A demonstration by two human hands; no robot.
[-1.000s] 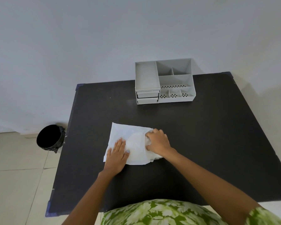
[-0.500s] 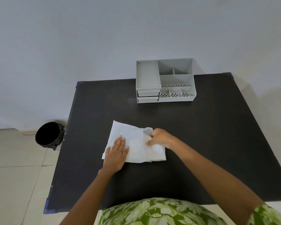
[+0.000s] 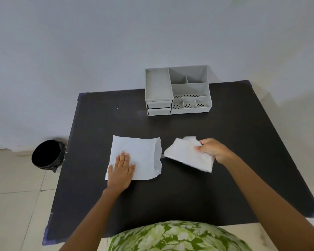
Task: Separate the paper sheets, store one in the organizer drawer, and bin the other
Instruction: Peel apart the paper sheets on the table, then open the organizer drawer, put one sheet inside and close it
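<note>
Holding one paper sheet [image 3: 188,155] just above the black table [image 3: 225,142], the right hand [image 3: 213,151] has its fingers pinched tight on the sheet's edge. The other sheet [image 3: 143,156] lies flat on the table, close beside it but not touching, and the left hand [image 3: 121,169] presses on it with fingers out flat and nearly together. The paper looks thin, light and floppy, so it should bend and could tear. Pinching a corner or edge looks best. The organizer [image 3: 178,91] sits at the back, its drawers [image 3: 159,108] shut. The bin [image 3: 47,153] is on the floor, left.
</note>
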